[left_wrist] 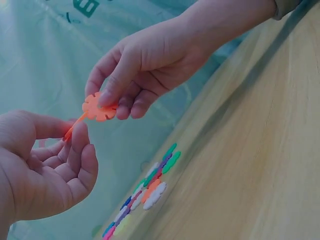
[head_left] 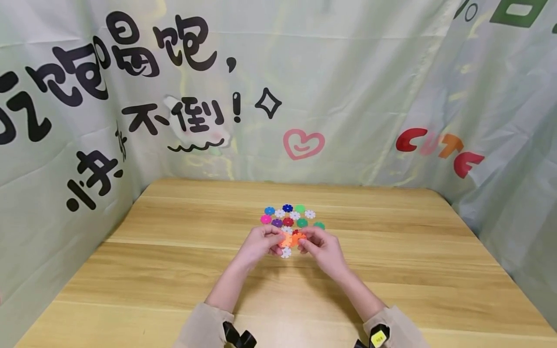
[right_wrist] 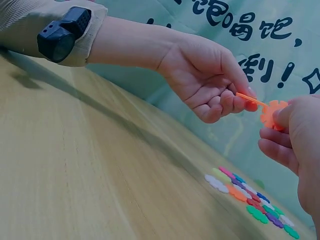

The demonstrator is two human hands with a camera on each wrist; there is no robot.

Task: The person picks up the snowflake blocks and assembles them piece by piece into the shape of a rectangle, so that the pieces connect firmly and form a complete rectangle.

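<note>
Two orange notched plastic discs meet edge to edge between my hands, raised over the table. My left hand (head_left: 260,241) pinches one orange disc (left_wrist: 73,128) between thumb and fingertips; it shows edge-on in both wrist views. The other orange disc (left_wrist: 94,108) faces the left wrist camera and is pinched by my right hand (head_left: 323,247). At their meeting point the discs stand at an angle to each other, the edges overlapping at the notches. In the right wrist view, the right thumb covers part of the flat disc (right_wrist: 272,114).
Beyond and under my hands lie several loose notched discs on the wooden table (head_left: 391,261), among them a dark blue disc (head_left: 287,208), a pink disc (head_left: 266,219) and a white disc (head_left: 285,253). A printed cloth (head_left: 348,96) hangs around the table's back and sides.
</note>
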